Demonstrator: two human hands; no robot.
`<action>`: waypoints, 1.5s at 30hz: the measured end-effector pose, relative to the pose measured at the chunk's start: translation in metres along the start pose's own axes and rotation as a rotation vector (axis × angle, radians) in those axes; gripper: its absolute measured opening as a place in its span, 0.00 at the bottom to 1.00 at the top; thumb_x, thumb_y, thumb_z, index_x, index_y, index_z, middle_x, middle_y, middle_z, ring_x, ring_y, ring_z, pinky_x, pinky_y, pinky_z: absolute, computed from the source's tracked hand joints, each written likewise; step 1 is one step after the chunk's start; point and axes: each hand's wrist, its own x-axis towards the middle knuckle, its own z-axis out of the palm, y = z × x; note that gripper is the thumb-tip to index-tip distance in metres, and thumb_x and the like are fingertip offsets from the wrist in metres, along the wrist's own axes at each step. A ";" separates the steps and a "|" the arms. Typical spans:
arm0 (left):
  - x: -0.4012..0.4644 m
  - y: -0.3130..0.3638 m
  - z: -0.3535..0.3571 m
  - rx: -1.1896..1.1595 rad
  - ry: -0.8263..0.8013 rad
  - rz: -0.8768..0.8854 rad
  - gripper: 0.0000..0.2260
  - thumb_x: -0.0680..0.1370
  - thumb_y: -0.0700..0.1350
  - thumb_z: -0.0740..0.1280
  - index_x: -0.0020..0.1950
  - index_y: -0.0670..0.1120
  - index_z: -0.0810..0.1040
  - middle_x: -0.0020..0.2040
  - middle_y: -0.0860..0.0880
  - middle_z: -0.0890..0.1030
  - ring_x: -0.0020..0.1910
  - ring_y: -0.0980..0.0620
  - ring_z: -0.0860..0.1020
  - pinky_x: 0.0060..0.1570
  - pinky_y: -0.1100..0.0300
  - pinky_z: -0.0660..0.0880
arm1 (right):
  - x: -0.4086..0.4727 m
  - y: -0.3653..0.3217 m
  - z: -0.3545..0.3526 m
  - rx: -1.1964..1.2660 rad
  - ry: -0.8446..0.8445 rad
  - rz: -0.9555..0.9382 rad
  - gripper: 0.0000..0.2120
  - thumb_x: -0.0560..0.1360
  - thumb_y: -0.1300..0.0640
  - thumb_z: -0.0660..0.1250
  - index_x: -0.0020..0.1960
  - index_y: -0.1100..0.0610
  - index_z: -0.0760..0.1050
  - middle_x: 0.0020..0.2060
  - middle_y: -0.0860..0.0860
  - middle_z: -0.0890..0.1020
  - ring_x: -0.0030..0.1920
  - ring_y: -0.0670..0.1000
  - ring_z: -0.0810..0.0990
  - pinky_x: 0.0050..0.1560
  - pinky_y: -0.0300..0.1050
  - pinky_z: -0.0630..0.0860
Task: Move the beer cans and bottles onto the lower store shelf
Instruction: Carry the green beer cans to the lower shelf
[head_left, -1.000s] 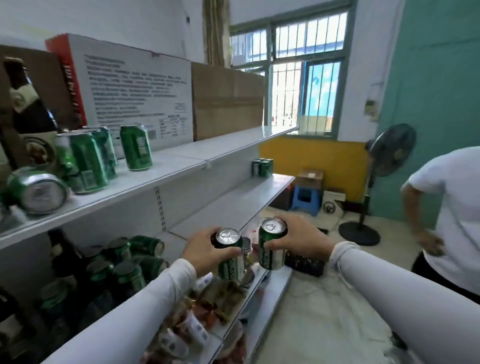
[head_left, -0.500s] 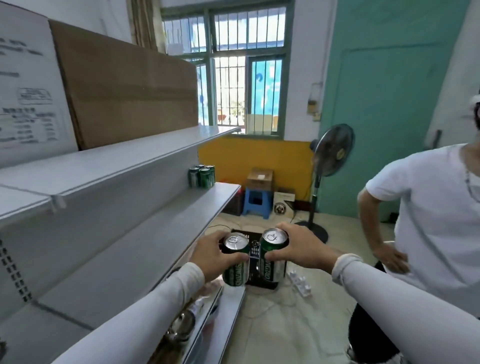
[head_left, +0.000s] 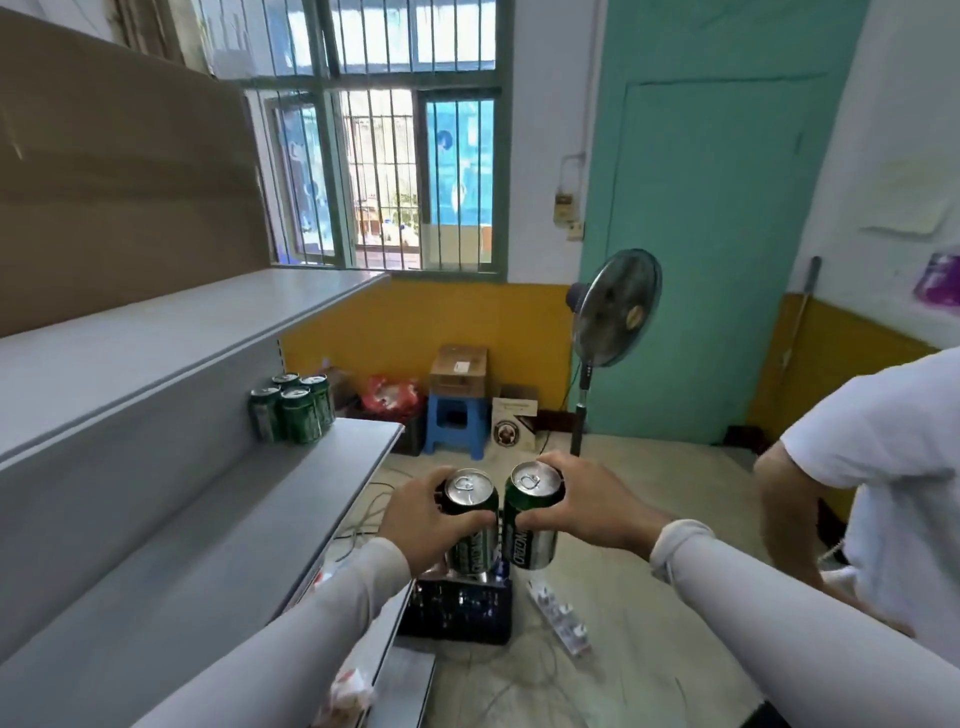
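Note:
My left hand (head_left: 418, 512) grips a green beer can (head_left: 469, 525) near its top, upright. Close beside it, my right hand (head_left: 589, 501) holds a second green beer can (head_left: 531, 514), also upright. Both cans hang in the air just past the front edge of the grey lower shelf (head_left: 208, 530), which lies to their left. A cluster of several green cans (head_left: 293, 408) stands at that shelf's far end against the back panel.
An upper grey shelf (head_left: 156, 338) carries a large cardboard sheet (head_left: 114, 171). A black crate (head_left: 457, 608) and a power strip (head_left: 561, 616) lie on the floor below the cans. A standing fan (head_left: 613, 312), blue stool (head_left: 454, 423) and boxes stand ahead; a person in a white shirt (head_left: 893, 467) is at right.
My view has swung right along the shelves, away from the stocked cans and bottles. Both hands still hold their cans side by side, carried toward the shelf's far end.

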 end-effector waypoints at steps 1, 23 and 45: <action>0.018 -0.007 0.007 0.006 0.005 -0.011 0.37 0.55 0.69 0.74 0.59 0.52 0.79 0.50 0.56 0.83 0.50 0.57 0.80 0.54 0.53 0.78 | 0.019 0.012 0.000 -0.005 -0.009 -0.004 0.31 0.63 0.40 0.78 0.61 0.50 0.74 0.52 0.47 0.80 0.50 0.48 0.79 0.50 0.42 0.76; 0.231 -0.140 -0.044 0.130 0.586 -0.464 0.31 0.56 0.62 0.76 0.55 0.52 0.79 0.48 0.53 0.84 0.46 0.55 0.82 0.51 0.57 0.79 | 0.431 0.032 0.086 0.147 -0.447 -0.435 0.25 0.61 0.46 0.81 0.53 0.49 0.76 0.46 0.44 0.82 0.47 0.44 0.80 0.50 0.44 0.79; 0.324 -0.207 -0.028 0.259 0.982 -0.860 0.31 0.54 0.67 0.72 0.53 0.54 0.79 0.44 0.56 0.84 0.45 0.55 0.81 0.48 0.56 0.78 | 0.613 -0.011 0.235 0.217 -0.777 -0.864 0.32 0.55 0.39 0.76 0.56 0.51 0.76 0.49 0.49 0.82 0.48 0.51 0.82 0.50 0.53 0.81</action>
